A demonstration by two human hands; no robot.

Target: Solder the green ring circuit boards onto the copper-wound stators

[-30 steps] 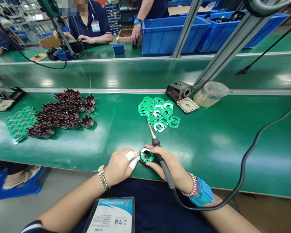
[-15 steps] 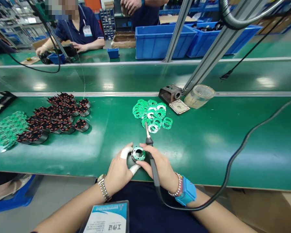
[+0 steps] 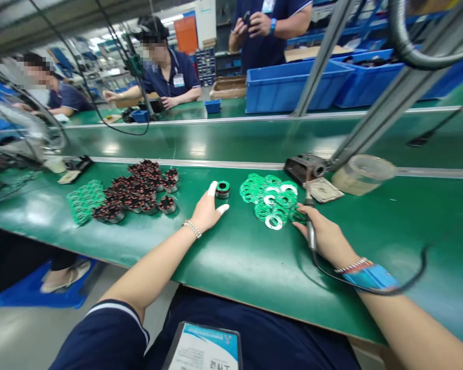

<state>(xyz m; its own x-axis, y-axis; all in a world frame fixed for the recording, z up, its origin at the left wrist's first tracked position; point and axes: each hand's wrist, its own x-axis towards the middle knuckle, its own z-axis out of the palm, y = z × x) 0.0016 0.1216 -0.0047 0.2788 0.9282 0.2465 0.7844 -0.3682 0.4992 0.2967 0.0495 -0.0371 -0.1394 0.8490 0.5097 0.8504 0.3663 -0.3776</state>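
Note:
My left hand (image 3: 206, 209) is open, thumb and forefinger apart, with white covers on the fingertips. Close beside its forefinger a motor stator (image 3: 223, 190) topped with a green ring board stands upright on the bench. My right hand (image 3: 327, 235) is closed around a soldering iron (image 3: 311, 234), its tip pointing away from me. That hand's thumb and forefinger are at the right edge of a pile of green ring-shaped circuit boards (image 3: 254, 189), touching a dark green ring (image 3: 299, 216); whether they pinch it is unclear.
Several bare stators (image 3: 135, 187) stand on the left, by a sheet of green boards (image 3: 85, 200). A soldering iron stand (image 3: 303, 167), a sponge pad (image 3: 324, 190) and a plastic tub (image 3: 364, 174) stand at the right. Blue bins (image 3: 293, 87) and co-workers (image 3: 173, 77) are across the bench.
My left hand has moved forward and released the stator, which now stands on the bench. My right hand has gone right, to the ring boards, with the iron. The view has shifted left.

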